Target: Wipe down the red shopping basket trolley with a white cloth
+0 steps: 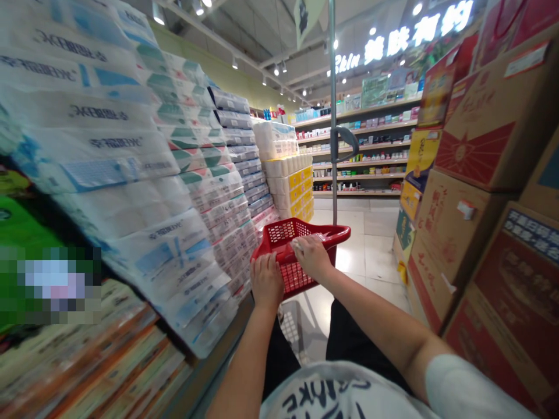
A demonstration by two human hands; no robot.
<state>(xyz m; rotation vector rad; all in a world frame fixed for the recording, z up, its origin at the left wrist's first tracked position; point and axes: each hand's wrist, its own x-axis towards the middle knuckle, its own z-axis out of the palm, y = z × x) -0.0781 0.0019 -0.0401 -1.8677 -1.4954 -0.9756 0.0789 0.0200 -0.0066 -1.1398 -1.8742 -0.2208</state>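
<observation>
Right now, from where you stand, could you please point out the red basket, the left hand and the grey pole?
Red basket (300, 280): head view, on its perforated near wall.
Left hand (266, 279): head view, on the back of the hand.
Grey pole (333, 99): head view, on its upright shaft.

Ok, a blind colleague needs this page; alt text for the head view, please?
A person's left hand and right hand hold a red shopping cart in a store aisle, with wrapped packs stacked left, cardboard boxes right and stocked shelves ahead.
</observation>
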